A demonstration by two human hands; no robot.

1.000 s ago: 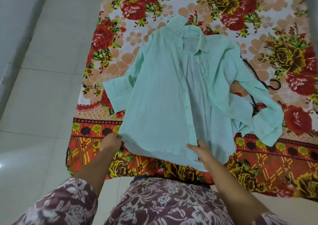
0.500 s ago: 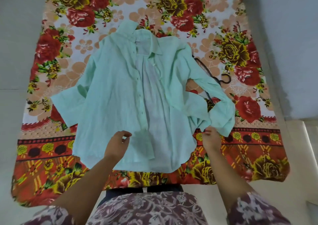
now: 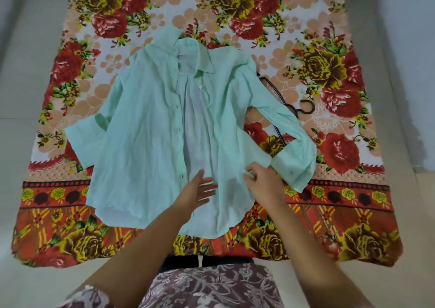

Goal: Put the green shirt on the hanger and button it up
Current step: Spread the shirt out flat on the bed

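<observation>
— What lay to the left of the hands?

— The green shirt (image 3: pixel 146 129), spread front-up and unbuttoned on a floral bedsheet (image 3: pixel 329 56). Its left front panel, with a row of dark buttonholes down the edge, ran up and away from the left hand (image 3: pixel 196 191), and one sleeve stuck out farther left.

— And the left hand itself?

— It was released, fingers spread flat, palm down over the pale inner fabric near the hem, between the two front panels. Whether it pressed the cloth or hovered just above, I could not tell.

— The right hand (image 3: pixel 264 185)?

— Just beside the left one, on the right front panel. Its fingers were curled in, seemingly pinching a fold of the shirt's cloth close to the folded right cuff.

— Where was the hanger (image 3: pixel 303 110)?

— Beyond and to the right of the right hand, dark and thin, lying on the sheet. The right sleeve covered most of it; only the hook and parts of the frame showed.
</observation>
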